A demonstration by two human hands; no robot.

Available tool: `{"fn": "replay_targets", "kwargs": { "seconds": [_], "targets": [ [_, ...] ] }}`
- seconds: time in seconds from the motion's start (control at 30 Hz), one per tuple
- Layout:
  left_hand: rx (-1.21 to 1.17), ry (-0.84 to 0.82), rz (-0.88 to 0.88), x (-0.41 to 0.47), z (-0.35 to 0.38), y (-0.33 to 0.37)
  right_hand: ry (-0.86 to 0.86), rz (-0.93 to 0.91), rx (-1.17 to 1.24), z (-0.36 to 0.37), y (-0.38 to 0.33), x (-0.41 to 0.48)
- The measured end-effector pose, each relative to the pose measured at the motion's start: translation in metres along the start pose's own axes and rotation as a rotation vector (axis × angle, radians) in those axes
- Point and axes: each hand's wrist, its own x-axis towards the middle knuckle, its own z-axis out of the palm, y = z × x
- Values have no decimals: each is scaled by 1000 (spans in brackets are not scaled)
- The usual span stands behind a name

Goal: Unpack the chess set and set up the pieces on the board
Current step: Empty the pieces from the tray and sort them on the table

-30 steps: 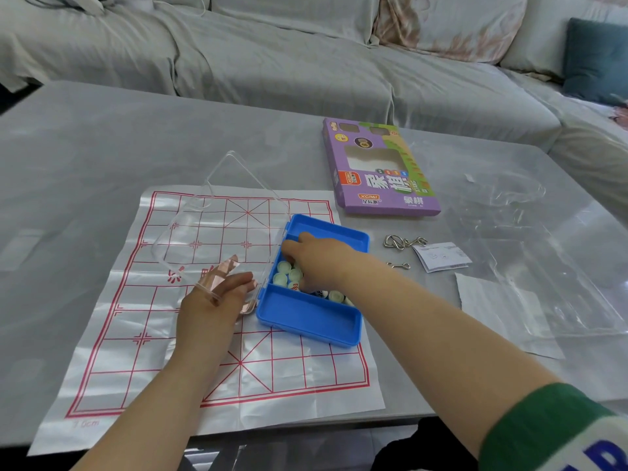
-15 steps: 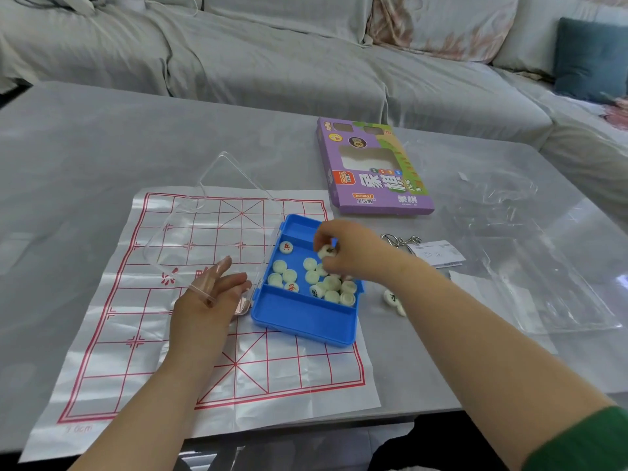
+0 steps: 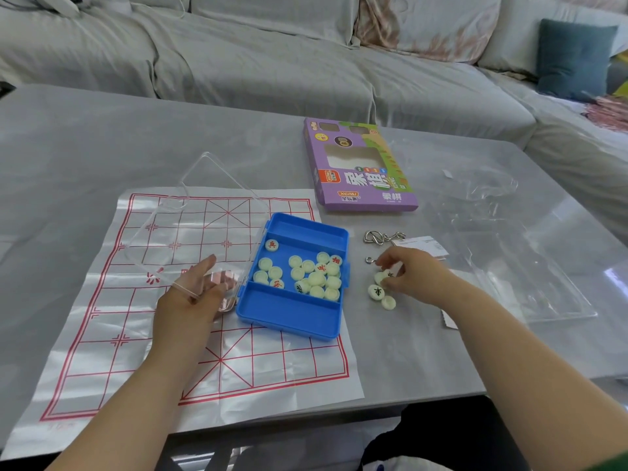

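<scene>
Pieces [image 3: 316,278] lie mostly in the case [image 3: 289,317]; your right hand [image 3: 411,277] pinches a few just right of it, while your left hand [image 3: 187,300], fingers straight, steadies its lid [image 3: 204,205]. Probably the unloading step: next, release them beside the case.

Head-worn view, forward and down, close over table [image 3: 102,141].
</scene>
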Motion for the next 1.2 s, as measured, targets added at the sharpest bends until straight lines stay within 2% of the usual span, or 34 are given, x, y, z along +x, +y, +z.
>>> {"fn": "replay_targets", "kwargs": {
  "seconds": [0.27, 0.37, 0.47, 0.53, 0.67, 0.87, 1.2],
  "targets": [
    [7, 7, 6, 1, 0, -1, 108, -108, -63, -7, -27, -4],
    [-10, 2, 4, 1, 0, -2, -11, -236, -129, -1, -55, -7],
    [-45, -7, -7, 0, -1, -1, -138, -330, -359, 13, -78, -2],
    [-39, -7, -9, 1, -1, -1, -206, -348, -485, 20, -87, 3],
    [-79, -11, -26, 1, -1, 0, -277, -364, -557, 23, -95, 9],
    [-119, -20, -19, 0, -1, 3, -318, -410, -499, 30, -106, 16],
    [-118, -25, -3, 1, -2, 2, -222, -356, -334, 38, -108, 23]
  ]
}}
